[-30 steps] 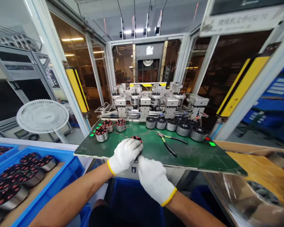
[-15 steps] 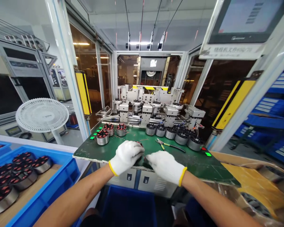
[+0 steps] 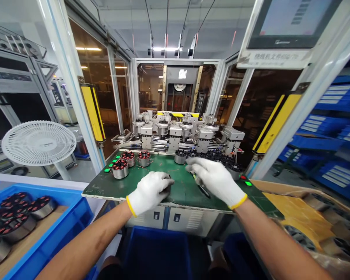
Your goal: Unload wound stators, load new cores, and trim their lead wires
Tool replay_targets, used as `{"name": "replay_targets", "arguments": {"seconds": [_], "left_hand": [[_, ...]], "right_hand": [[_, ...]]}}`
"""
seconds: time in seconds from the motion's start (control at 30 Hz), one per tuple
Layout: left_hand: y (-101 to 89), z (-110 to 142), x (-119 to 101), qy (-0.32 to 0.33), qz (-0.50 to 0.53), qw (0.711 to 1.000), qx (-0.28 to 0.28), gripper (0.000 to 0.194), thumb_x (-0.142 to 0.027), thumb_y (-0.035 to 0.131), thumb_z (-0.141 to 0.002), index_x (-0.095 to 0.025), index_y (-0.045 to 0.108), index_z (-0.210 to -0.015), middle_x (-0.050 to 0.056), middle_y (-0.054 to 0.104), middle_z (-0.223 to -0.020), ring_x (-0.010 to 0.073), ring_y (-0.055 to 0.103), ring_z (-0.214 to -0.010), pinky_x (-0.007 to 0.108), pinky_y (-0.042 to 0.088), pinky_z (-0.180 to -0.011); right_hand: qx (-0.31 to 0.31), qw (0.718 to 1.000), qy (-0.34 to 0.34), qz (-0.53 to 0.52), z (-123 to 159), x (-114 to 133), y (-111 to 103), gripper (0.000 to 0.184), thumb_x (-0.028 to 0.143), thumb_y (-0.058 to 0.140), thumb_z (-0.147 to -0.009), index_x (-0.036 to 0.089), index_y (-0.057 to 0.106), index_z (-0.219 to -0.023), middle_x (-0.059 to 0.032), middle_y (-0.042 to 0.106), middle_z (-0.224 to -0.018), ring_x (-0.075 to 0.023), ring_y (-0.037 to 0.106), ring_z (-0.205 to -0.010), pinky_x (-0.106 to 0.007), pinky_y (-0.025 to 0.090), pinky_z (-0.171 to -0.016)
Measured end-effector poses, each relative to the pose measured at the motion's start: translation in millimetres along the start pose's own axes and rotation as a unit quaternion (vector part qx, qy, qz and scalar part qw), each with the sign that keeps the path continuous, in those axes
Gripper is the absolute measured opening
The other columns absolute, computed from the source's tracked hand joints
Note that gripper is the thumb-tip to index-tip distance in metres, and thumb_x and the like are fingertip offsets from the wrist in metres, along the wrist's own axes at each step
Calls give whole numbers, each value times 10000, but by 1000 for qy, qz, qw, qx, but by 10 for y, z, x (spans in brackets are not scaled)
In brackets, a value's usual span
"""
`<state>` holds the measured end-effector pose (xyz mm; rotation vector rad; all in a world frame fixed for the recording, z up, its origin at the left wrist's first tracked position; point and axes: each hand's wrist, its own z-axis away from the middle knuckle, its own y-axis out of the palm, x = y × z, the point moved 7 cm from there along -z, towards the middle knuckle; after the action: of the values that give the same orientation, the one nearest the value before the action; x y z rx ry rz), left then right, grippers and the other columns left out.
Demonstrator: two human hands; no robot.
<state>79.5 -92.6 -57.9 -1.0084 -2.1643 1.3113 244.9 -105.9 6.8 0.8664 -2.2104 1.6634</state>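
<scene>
My left hand point(image 3: 150, 190), in a white glove, is closed over a wound stator near the front edge of the green mat point(image 3: 105, 188); the stator is almost wholly hidden under the fingers. My right hand point(image 3: 216, 179), also gloved, hovers over the mat with its fingers stretched out and nothing in them. Its fingertips reach toward the row of dark unwound stators point(image 3: 180, 156) at the back. Under that hand lie the pliers point(image 3: 203, 190), partly covered. Three copper-wound stators point(image 3: 120, 168) stand at the mat's back left.
A winding machine point(image 3: 175, 132) with several heads stands behind the mat, between yellow light-curtain posts point(image 3: 93, 112). A white fan point(image 3: 38, 143) is at left. A blue bin point(image 3: 61, 229) of wound stators sits lower left, a cardboard box point(image 3: 294, 210) lower right.
My right hand has left the stator and moved up and right, over the pliers toward the back row. My left hand has stayed on the stator.
</scene>
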Motion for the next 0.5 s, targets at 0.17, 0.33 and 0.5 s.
{"name": "replay_targets", "arguments": {"seconds": [0.17, 0.33, 0.5], "left_hand": [[160, 74, -51, 24, -36, 998, -55, 329, -332, 435, -914, -193, 588, -1171, 96, 634, -1107, 255, 567, -1010, 396, 427, -833], [18, -94, -27, -23, -27, 999, 13, 261, -410, 458, -901, -302, 676, -997, 23, 644, -957, 210, 599, -844, 335, 427, -709], [-193, -155, 36, -56, -18, 997, 55, 301, -483, 580, -805, -294, 673, -1019, 38, 637, -946, 232, 601, -872, 340, 441, -742]], "right_hand": [[116, 910, -134, 374, 87, 204, 512, 180, 196, 473, -859, 203, 636, -933, -83, 658, -792, -238, 630, -775, -287, 414, -639], [205, 909, -160, 325, 156, -17, 950, 239, 254, 439, -905, 193, 669, -882, -62, 654, -712, -191, 611, -661, -245, 339, -560], [141, 984, -91, 55, 149, -215, 555, 303, 348, 433, -915, 204, 699, -942, -18, 677, -776, -137, 583, -626, -222, 415, -589]]}}
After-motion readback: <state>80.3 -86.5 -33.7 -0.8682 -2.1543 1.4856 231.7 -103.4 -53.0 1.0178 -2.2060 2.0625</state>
